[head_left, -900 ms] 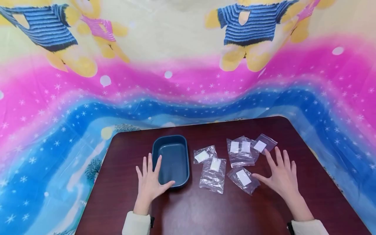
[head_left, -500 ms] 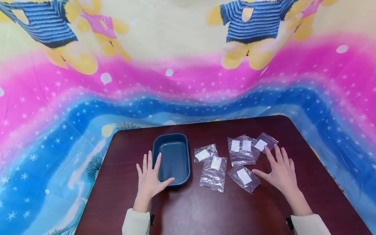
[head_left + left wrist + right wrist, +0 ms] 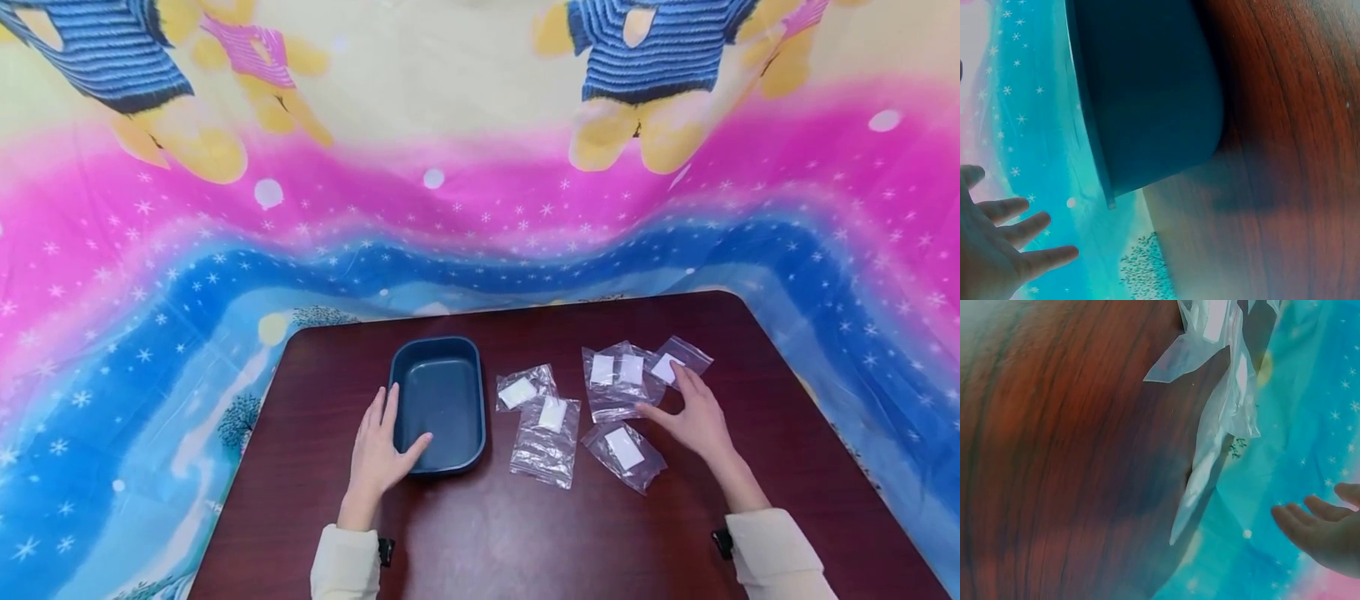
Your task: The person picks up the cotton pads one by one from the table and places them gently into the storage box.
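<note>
Just beyond the right hand point(image 3: 693, 417), fingers spread and empty, lie the clear bags point(image 3: 617, 383); pinch one bag only. Left hand point(image 3: 378, 446), relaxed, steadies the blue tray point(image 3: 438, 404).

My right hand point(image 3: 693, 417) has slid forward toward 12 o'clock, its fingertips now reaching the paired clear bags point(image 3: 618, 382) and the far bag point(image 3: 678, 360). My left hand point(image 3: 378, 446) has drawn its fingers together and edged closer against the blue tray point(image 3: 438, 402).
</note>
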Tool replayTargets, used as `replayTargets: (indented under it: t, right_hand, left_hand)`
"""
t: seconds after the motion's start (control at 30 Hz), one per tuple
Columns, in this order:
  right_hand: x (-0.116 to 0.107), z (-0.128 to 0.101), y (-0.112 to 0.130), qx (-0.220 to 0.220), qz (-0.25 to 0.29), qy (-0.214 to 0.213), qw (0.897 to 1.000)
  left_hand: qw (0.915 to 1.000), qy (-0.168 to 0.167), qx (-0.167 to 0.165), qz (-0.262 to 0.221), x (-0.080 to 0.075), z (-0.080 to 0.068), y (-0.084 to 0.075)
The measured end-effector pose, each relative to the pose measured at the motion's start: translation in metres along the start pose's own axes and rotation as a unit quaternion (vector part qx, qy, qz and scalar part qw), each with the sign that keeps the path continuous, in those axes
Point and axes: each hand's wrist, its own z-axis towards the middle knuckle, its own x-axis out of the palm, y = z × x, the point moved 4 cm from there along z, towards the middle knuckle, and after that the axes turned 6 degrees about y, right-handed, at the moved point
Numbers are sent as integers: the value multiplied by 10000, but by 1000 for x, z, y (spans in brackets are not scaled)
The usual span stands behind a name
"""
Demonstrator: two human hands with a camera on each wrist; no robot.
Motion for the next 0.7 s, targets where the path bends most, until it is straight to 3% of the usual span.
replayTargets:
  t: [0.17, 0.33, 0.7]
  right_hand:
    - [7, 18, -3, 388, 728, 92, 9965]
    - [12, 34, -12, 752, 1064, 232, 9912]
    - [27, 62, -37, 1182, 1758, 480, 9761]
  left_hand:
    - [9984, -265, -203, -456, -1, -1, 8]
    - [9946, -91, -566, -864, 0, -4, 17]
    - [9886, -67, -752, -1300, 10, -10, 33]
